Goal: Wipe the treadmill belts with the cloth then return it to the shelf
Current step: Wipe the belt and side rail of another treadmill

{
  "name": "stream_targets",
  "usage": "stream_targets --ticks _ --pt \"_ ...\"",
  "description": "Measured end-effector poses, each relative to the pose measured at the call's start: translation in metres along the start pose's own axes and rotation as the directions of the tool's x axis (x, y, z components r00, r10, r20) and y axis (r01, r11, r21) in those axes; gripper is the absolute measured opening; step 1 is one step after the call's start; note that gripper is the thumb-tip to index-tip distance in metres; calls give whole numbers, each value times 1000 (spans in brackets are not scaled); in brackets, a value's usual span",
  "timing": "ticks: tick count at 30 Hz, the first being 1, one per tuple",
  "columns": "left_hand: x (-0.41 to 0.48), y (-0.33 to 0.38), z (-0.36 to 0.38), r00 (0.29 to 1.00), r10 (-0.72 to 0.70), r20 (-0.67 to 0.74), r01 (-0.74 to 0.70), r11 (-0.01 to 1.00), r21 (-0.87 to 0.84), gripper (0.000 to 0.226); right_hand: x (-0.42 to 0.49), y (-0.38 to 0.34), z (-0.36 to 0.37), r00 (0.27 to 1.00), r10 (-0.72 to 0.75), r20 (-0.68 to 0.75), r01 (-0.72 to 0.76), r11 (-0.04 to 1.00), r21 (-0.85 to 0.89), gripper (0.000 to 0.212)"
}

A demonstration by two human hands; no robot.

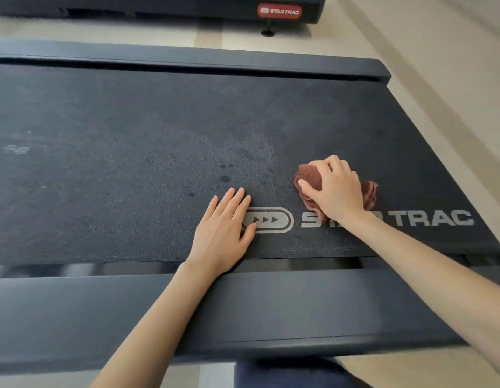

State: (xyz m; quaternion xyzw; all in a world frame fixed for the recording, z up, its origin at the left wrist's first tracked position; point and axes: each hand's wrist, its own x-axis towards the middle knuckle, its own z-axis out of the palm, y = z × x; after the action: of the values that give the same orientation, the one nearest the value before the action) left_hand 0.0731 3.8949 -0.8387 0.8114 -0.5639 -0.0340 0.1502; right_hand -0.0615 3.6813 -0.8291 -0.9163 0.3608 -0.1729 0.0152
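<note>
A dark treadmill belt [131,141] fills the view, with a grey STAR TRAC logo printed near its right end. My right hand [335,189] grips a bunched brown cloth [309,177] and holds it down on the belt just above the logo. My left hand [223,228] lies flat on the belt with straight fingers, to the left of the cloth, its fingertips beside the arrow emblem. A few dark wet spots [225,179] mark the belt between the hands.
Dark side rails run along the near edge [243,303] and far edge [187,58] of the belt. A second treadmill [279,11] with a red STAR TRAC badge stands beyond. Pale floor [439,79] lies to the right. No shelf is in view.
</note>
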Motion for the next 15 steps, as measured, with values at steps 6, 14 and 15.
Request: stream_targets --ticks 6,14,15 --pt "-25 -43 -22 977 -184 -113 184 983 -10 59 18 -55 15 992 -126 17 126 992 -1 42" --pt "-28 -58 -20 919 -386 -77 391 919 57 57 -33 -94 0 826 -563 22 549 812 200 39" --pt "-27 -57 -20 920 -385 -78 390 919 66 57 -33 -83 -2 790 -613 14 596 774 216 38"
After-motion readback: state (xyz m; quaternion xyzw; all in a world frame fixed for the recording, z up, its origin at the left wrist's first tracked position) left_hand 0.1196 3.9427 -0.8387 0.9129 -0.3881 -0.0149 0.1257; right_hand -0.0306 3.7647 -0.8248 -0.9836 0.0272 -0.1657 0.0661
